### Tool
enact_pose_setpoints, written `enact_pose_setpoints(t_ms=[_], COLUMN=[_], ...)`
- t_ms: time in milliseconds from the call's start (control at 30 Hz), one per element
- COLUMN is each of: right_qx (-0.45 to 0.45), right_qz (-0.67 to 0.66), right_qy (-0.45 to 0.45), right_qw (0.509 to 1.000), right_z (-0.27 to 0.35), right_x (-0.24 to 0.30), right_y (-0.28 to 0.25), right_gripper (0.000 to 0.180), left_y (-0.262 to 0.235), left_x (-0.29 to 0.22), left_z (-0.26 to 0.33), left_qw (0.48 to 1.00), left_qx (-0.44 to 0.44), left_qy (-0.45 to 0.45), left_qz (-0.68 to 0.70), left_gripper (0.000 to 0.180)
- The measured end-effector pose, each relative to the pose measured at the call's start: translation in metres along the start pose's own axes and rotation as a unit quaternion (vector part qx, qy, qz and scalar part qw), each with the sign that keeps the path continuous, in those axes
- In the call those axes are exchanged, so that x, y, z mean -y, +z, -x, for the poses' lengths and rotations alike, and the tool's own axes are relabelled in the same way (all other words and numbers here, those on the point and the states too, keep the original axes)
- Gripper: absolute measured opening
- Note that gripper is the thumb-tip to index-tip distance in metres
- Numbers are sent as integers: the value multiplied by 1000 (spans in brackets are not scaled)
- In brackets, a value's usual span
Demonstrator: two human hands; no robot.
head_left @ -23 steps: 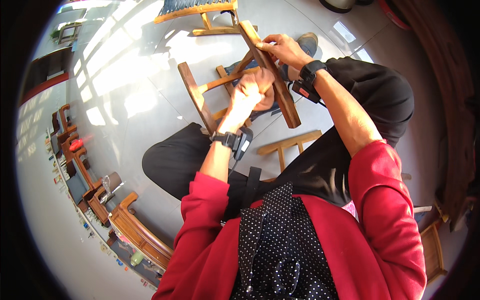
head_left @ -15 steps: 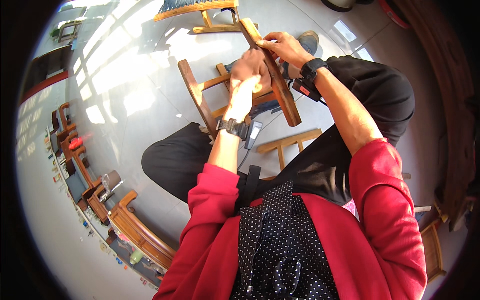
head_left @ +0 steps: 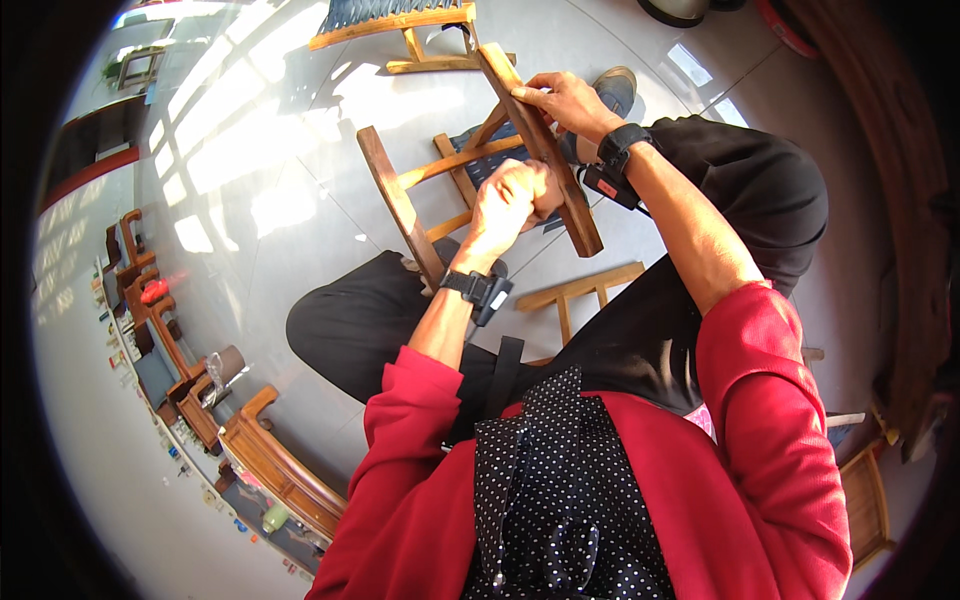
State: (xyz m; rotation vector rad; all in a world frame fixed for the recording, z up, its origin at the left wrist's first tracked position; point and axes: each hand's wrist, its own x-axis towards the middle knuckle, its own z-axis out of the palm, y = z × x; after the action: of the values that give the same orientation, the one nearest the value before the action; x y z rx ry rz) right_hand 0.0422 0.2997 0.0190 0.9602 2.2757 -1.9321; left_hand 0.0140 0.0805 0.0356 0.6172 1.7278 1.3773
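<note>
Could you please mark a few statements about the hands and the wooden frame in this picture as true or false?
1. The right hand grips the upper end of one side rail of the wooden frame. True.
2. The left hand lies flat on the floor. False: it is closed against the frame's rail, lower down.
3. Both wrists carry black bands. True.
4. The person wears blue sleeves. False: the sleeves are red.
5. The frame lies on a table. False: it is held above the pale tiled floor.
</note>
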Motion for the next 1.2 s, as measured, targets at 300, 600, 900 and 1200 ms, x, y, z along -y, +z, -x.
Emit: enact_pose_setpoints(t_ms=[300,600,900,1200], right_qx=[-8,-7,-12,5], right_qz=[24,-2,3,-13], right_qy=[-19,-2,7,14], right_qw=[999,1000,1000,1000], right_z=[-5,-4,-6,-7], right_x=[-7,-5,-4,-4], right_y=[2,4,4,1], right_gripper=[54,55,54,53], left_y=[-12,-10,6,-40], left_x=[10,2,-15,-27], left_z=[-70,-11,-16,-60], left_qw=[864,995,982,973], left_qx=[-213,44,102,-162], left_qy=[-221,66,36,-39], left_qz=[400,64,156,160], left_gripper=[20,13,20,26])
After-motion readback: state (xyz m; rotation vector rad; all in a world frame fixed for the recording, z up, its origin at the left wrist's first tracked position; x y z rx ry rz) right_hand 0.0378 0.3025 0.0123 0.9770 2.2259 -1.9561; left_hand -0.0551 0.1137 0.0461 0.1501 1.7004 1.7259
